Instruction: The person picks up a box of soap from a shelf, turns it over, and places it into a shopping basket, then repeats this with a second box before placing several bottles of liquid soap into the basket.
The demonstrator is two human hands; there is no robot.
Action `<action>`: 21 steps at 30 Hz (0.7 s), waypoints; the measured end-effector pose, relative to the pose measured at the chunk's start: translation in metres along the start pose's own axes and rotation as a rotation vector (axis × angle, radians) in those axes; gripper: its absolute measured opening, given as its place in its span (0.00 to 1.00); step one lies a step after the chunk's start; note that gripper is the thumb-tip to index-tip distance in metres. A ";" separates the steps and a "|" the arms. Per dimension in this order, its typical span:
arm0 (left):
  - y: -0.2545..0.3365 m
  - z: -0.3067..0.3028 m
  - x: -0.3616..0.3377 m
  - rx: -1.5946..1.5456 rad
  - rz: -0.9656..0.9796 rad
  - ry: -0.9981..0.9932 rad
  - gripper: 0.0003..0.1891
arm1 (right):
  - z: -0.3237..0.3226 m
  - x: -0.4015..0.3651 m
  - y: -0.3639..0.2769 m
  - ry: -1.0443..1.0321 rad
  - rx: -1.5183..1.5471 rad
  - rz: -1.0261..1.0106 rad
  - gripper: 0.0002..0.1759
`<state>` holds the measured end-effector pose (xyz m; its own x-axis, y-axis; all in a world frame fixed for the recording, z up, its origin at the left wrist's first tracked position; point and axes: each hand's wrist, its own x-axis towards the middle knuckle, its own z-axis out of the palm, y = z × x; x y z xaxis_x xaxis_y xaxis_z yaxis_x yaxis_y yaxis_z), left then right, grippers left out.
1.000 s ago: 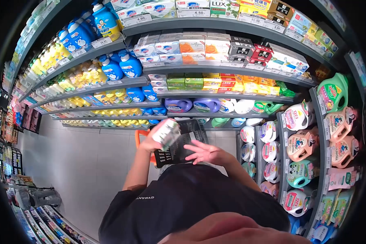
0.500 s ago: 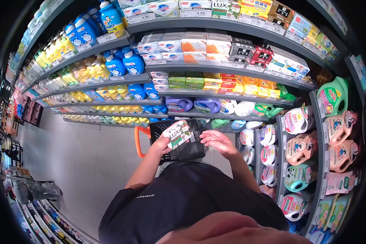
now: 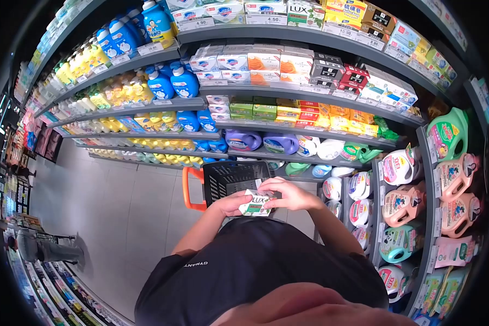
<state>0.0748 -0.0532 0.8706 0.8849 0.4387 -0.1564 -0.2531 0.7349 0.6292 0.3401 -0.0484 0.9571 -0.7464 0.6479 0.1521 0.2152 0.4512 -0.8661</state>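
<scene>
A white and green LUX soap box [image 3: 257, 203] is held between my two hands, close in front of my body. My left hand [image 3: 233, 204] grips its left side, fingers closed. On the other side my right hand [image 3: 286, 194] is closed on the box's right and upper edge, partly covering it. Just beyond the hands stands a black shopping basket [image 3: 217, 182] with perforated walls and an orange handle [image 3: 189, 187]. Its near part is hidden by my hands and the box.
Shelves [image 3: 309, 89] of boxed soaps run across the front, with blue pump bottles [image 3: 185, 81] to the left. Detergent jugs [image 3: 399, 205] fill the shelves on my right. Tiled floor [image 3: 119, 201] stretches left, where a person [image 3: 43, 247] stands beside a cart.
My left hand has brought the soap box down and nearer my body. My right hand, open and apart from it before, has come in and taken hold of its right side.
</scene>
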 end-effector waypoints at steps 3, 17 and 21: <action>-0.004 0.004 -0.004 0.043 -0.007 0.082 0.40 | -0.003 -0.002 0.002 -0.013 0.129 0.062 0.23; 0.003 0.012 -0.021 -0.145 0.282 0.177 0.24 | -0.256 0.066 -0.142 0.713 -0.803 -0.230 0.24; 0.003 0.018 -0.024 -0.135 0.293 0.203 0.23 | -0.316 0.097 -0.187 0.888 -0.914 -0.320 0.18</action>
<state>0.0604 -0.0709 0.8897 0.6756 0.7237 -0.1413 -0.5450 0.6191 0.5654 0.4259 0.1239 1.2845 -0.2533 0.4577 0.8523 0.7150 0.6820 -0.1538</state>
